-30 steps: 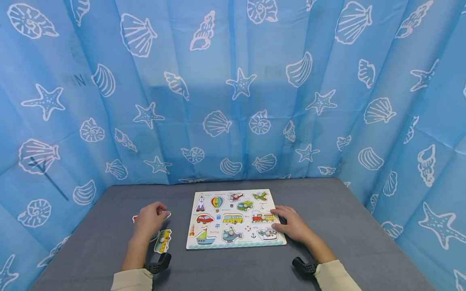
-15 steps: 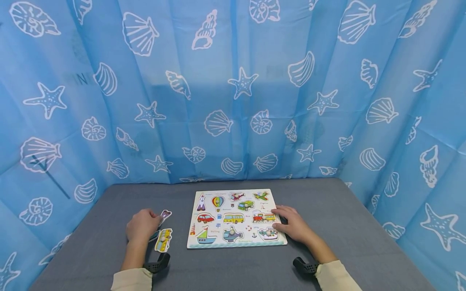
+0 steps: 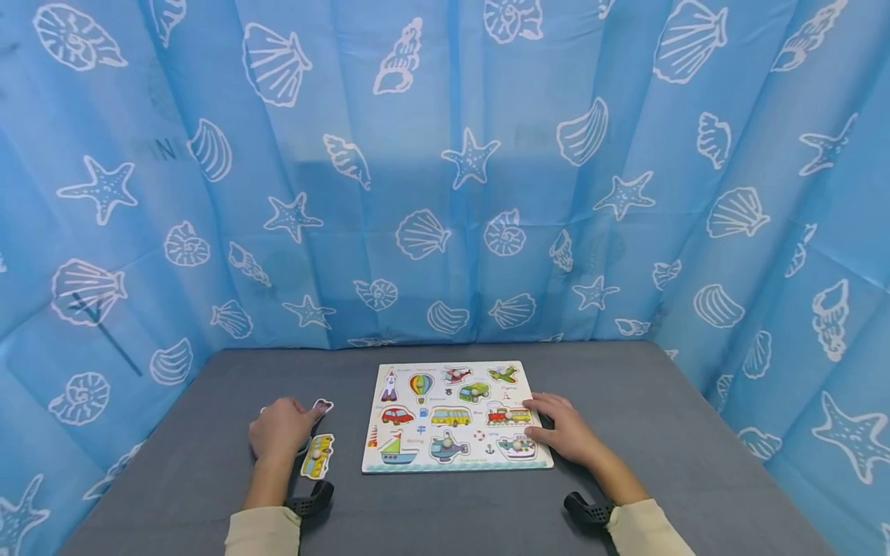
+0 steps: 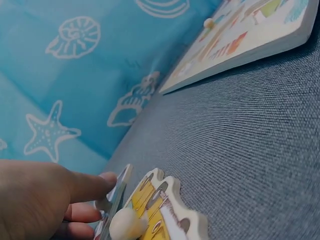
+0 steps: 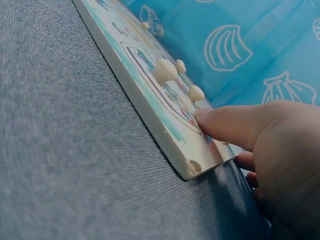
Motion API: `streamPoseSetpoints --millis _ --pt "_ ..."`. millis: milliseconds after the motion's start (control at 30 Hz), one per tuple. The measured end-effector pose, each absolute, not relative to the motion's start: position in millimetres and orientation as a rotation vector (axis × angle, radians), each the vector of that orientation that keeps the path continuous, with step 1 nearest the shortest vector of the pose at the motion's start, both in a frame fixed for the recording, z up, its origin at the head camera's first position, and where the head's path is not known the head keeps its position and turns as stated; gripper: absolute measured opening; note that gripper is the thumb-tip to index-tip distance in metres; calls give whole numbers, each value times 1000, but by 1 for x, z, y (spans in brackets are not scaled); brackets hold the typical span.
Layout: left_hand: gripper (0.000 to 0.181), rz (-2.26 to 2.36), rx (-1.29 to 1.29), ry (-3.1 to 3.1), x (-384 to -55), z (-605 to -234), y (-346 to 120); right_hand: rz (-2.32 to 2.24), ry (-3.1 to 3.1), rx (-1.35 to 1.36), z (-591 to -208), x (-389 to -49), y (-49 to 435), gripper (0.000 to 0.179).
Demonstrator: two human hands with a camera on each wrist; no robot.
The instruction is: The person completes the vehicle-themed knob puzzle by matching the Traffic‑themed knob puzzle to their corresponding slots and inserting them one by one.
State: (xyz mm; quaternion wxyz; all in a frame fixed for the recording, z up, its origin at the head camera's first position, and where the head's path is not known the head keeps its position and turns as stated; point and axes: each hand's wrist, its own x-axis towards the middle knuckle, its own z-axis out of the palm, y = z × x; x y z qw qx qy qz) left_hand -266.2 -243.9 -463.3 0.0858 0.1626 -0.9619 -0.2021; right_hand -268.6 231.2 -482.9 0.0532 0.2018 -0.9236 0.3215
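Observation:
My left hand (image 3: 281,428) pinches a vehicle puzzle piece by its knob (image 4: 102,205), beside the yellow bus puzzle piece (image 3: 317,456). In the left wrist view the held piece shows as a tilted thin edge (image 4: 119,187); its picture is mostly hidden. A purplish end of a piece (image 3: 322,406) shows past the fingertips. My right hand (image 3: 566,428) rests at the right edge of the wooden peg puzzle board (image 3: 459,465), its thumb (image 5: 225,120) lying on the top face near the ship piece (image 3: 517,447).
Several knobbed vehicle pieces sit on the board, among them a train (image 3: 508,415) and a helicopter (image 3: 456,375). Grey cloth covers the table (image 3: 445,513). A blue seashell curtain (image 3: 445,193) hangs behind it.
Earlier, my left fingers were farther forward over the pieces; they have drawn back a little and a purplish piece end now shows beyond them. My right hand keeps its place on the board.

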Motion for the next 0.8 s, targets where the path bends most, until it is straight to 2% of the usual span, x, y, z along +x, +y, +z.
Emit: streamPoseSetpoints --millis 400,800 --pt "32 -580 427 -2810 -273 -467 -241 963 -2844 577 -484 -267 232 49" --pt "28 -597 357 -2759 -287 -466 -219 961 -2841 581 -485 -269 233 48"
